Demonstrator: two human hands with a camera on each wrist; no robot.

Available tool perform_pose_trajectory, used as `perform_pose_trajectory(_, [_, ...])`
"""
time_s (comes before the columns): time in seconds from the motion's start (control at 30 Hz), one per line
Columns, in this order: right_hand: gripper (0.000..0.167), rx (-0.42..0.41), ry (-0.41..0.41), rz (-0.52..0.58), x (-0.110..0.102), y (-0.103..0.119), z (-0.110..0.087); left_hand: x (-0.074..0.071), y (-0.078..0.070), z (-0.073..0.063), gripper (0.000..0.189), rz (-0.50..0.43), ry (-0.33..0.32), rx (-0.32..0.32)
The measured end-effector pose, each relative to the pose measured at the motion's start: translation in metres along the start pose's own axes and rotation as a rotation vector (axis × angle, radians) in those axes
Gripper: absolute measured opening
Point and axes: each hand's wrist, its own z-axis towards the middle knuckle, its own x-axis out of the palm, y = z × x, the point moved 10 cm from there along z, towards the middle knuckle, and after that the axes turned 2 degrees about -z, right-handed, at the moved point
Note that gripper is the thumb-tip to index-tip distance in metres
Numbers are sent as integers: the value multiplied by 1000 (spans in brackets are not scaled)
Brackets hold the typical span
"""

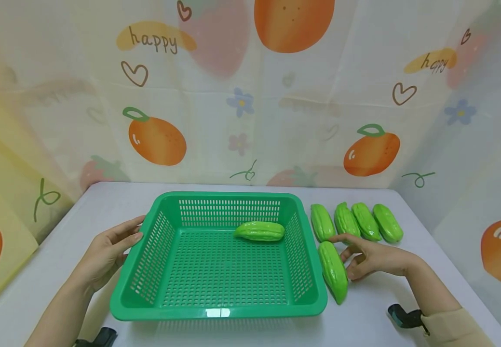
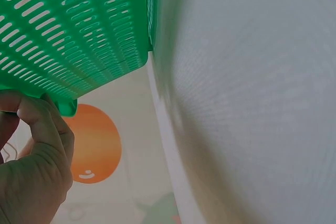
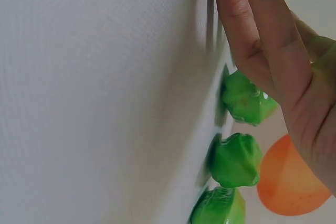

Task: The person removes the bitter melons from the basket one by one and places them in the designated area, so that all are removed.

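A green plastic basket (image 1: pixel 226 270) stands on the table with one toy bitter melon (image 1: pixel 260 231) lying in its back right part. My left hand (image 1: pixel 113 246) holds the basket's left rim, thumb on top; in the left wrist view the fingers (image 2: pixel 39 121) curl at that rim. Just outside the basket's right side lies another bitter melon (image 1: pixel 333 273). My right hand (image 1: pixel 373 258) is at this one, its fingertips touching the far end and right side. The right wrist view shows fairly straight fingers (image 3: pixel 273 35); the contact itself is hidden there.
Several more bitter melons (image 1: pixel 366 221) lie in a row behind my right hand. A white cloth covers the table (image 1: pixel 372 313). Fruit-printed curtains (image 1: pixel 276 120) enclose the back and sides. Black wrist straps or mounts (image 1: pixel 405 316) show near both forearms.
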Motion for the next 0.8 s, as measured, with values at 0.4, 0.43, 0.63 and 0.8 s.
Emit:
perform_pose_trajectory(0.4, [77,0,1,-31,-2,2,-5,0,-2,0,50,2,1,-3])
perform_pose_trajectory(0.43, [77,-3,2,-30,-3,2,-5,0,-1,0,50,2,1,-3])
perform_pose_trajectory(0.63, [72,-26,13,-27,-9,8,-10,0,-1,0,50,3,-3,-5])
perform_pose_trajectory(0.8, [68,-32,-16,-65,-19,15,-15,1,-2,-1,50,5,-3,-2])
